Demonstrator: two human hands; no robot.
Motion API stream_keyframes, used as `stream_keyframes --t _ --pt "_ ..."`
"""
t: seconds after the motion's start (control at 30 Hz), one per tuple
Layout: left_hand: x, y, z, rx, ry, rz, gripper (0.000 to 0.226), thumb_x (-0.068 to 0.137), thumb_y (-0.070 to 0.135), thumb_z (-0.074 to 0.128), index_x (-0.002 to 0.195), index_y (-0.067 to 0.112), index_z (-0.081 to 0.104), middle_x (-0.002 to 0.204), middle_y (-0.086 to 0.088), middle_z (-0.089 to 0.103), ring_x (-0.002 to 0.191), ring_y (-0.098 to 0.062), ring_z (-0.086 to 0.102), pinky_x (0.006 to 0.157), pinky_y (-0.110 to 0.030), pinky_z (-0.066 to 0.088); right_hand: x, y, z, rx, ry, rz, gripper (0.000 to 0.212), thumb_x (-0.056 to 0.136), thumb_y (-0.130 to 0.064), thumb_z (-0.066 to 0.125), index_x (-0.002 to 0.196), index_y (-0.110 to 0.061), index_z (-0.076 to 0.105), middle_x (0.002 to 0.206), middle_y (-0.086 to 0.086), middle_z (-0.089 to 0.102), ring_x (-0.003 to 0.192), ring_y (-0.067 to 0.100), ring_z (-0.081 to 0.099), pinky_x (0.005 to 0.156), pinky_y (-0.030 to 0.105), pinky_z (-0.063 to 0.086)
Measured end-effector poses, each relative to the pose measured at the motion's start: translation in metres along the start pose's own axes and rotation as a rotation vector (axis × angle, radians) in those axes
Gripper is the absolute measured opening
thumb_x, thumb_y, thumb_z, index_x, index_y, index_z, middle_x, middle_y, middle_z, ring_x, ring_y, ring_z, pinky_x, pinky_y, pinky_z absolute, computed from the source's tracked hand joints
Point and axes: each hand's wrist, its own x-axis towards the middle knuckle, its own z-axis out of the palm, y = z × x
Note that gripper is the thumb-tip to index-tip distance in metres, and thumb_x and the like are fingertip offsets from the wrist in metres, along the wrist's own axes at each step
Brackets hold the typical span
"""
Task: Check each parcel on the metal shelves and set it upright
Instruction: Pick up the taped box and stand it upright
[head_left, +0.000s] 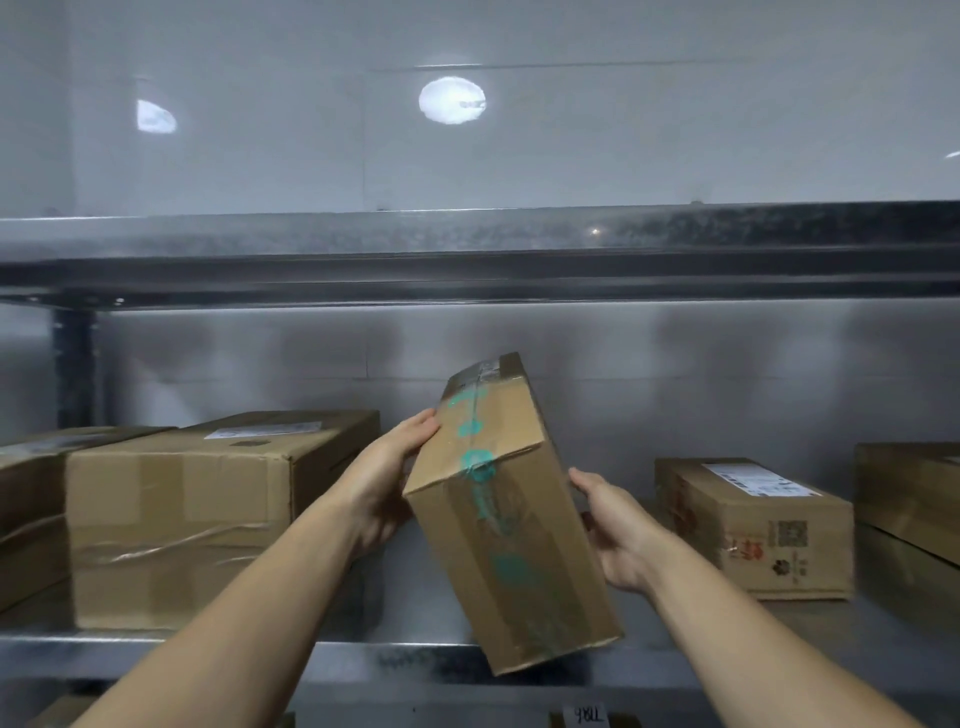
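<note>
A narrow cardboard parcel (506, 525) with clear tape and green printed marks is tilted, its top leaning left and away, its lower end over the front edge of the metal shelf (156, 657). My left hand (384, 478) holds its upper left side, thumb on the top corner. My right hand (615, 530) grips its right side, fingers hidden behind the box.
A large taped parcel (182, 525) lies flat to the left, with another box (31, 499) at the far left edge. A labelled parcel (758, 530) and a bigger box (909, 514) sit at the right. An upper shelf (467, 254) spans overhead.
</note>
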Motion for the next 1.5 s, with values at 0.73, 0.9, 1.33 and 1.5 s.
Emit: stream_keyframes --t 0.73,0.9,1.33,1.5 --pt "0.007 0.012 0.0 0.132 -0.195 -0.068 0.08 0.073 0.067 0.075 0.137 0.025 0.054 0.125 -0.004 0.052 0.107 -0.033 0.038 0.088 -0.042 0.038 0.014 0.014 0.01 -0.267 -0.044 -0.042 0.053 0.081 -0.072 0.056 0.106 -0.026 0.067 0.115 0.006 0.063 0.107 0.029 0.058 0.088 0.04 0.049" --pt "0.005 0.015 0.001 0.158 -0.285 0.032 0.038 0.081 0.034 0.065 0.118 0.031 0.07 0.122 -0.012 0.064 0.099 -0.029 0.058 0.089 -0.038 0.038 0.005 -0.018 0.011 -0.295 -0.01 -0.009 0.041 0.09 -0.06 0.057 0.111 -0.029 0.072 0.089 0.005 0.054 0.065 0.018 0.044 0.056 0.026 0.036" --pt "-0.004 0.007 0.007 0.099 -0.205 0.101 0.06 0.071 0.031 0.067 0.131 0.035 0.061 0.136 -0.002 0.062 0.128 -0.032 0.056 0.102 -0.064 0.045 -0.007 -0.038 0.011 -0.223 -0.029 -0.032 0.037 0.087 -0.059 0.068 0.089 -0.022 0.073 0.07 -0.002 0.072 0.064 0.018 0.064 0.066 0.031 0.054" --pt "-0.007 0.004 0.007 0.096 -0.147 0.099 0.054 0.084 0.05 0.064 0.137 0.041 0.058 0.134 -0.003 0.06 0.125 -0.03 0.054 0.1 -0.065 0.046 -0.011 -0.03 0.013 -0.185 -0.099 -0.058 0.042 0.091 -0.06 0.063 0.087 -0.021 0.076 0.079 0.001 0.075 0.07 0.019 0.07 0.062 0.031 0.056"
